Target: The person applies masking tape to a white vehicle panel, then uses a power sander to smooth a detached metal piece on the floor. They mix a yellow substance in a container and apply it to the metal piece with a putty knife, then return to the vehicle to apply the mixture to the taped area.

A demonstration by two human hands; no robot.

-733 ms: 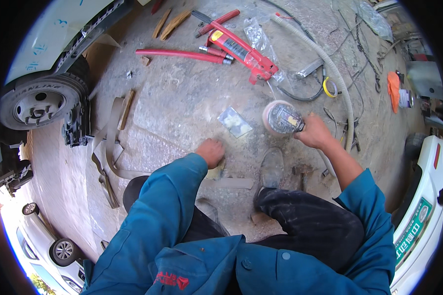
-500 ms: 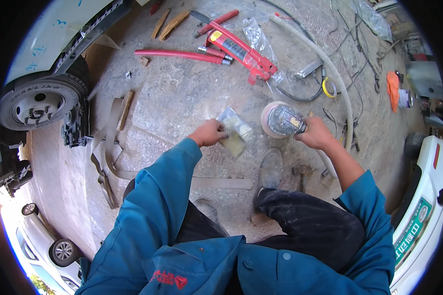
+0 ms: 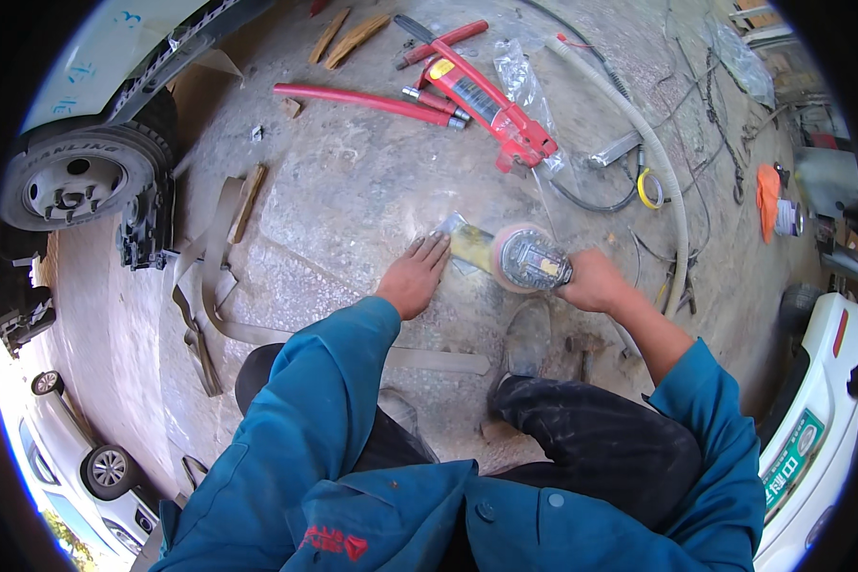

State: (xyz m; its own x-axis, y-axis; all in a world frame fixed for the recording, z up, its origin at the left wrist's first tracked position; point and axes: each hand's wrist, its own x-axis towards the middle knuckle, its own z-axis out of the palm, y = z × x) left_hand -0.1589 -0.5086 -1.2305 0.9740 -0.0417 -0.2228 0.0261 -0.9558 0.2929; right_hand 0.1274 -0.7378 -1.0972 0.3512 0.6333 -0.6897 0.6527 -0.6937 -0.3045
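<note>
Item 1: your left hand point(image 3: 415, 277), palm down on the floor, fingers straight and nearly together, grasping nothing. Tips lie at the left edge of the yellow-green pad point(image 3: 472, 246); actual contact is too blurred to confirm. The flat pose looks suited to steadying that side.

Item 2: your right hand point(image 3: 592, 282), fingers wrapped around the grip of the round-headed sander point(image 3: 536, 261). The end grip likely lets you tilt and guide the head while your knuckles stay clear of the disc.

Item 3: the pad, between your 2 hands, over a pale sheet point(image 3: 458, 223); its right end meets the sander's disc. Whether the disc presses on it, you cannot tell from here.

Item 4: red jack point(image 3: 491, 110), on the floor beyond the work, probably out of your reach path.

Item 5: ribbed hose point(image 3: 660, 143), curving along your right, apparently leaving the middle free.

Item 6: yellow tape roll point(image 3: 650, 189), beside the hose.
</note>
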